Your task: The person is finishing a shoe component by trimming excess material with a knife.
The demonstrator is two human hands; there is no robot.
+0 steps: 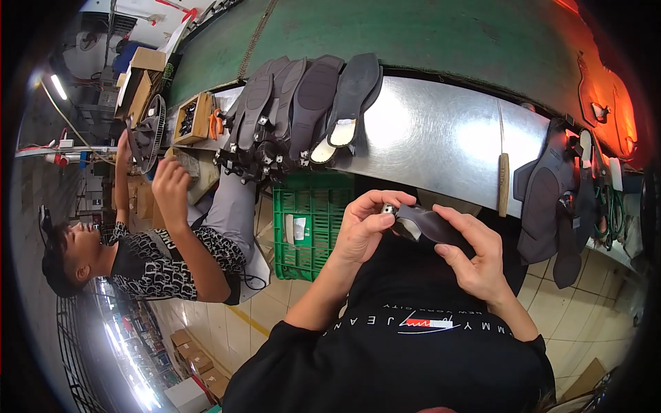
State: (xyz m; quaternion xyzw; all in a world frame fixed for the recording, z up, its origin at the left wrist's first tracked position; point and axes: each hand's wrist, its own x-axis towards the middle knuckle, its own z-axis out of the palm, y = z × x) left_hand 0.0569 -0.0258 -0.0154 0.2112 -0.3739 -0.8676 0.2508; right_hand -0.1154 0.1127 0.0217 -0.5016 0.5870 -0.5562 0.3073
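At far left a co-worker (pixel 148 255) in a patterned shirt reaches up to the metal bench (pixel 441 131), beside a wooden box (pixel 195 118) of small parts. A row of dark insoles (pixel 303 110) lies fanned on the bench, above a green crate (pixel 306 234) on the floor. The left hand (pixel 361 230) pinches a small metal clip (pixel 387 208) at the end of a dark insole (pixel 434 224), its grip closed on the clip. The right hand (pixel 475 258) is closed round the same insole's middle, held over the lap, off the bench. The clip looks barely pinched; it could slip and drop into the crate, or the bent insole could spring free. More insoles (pixel 551 206) hang at right.
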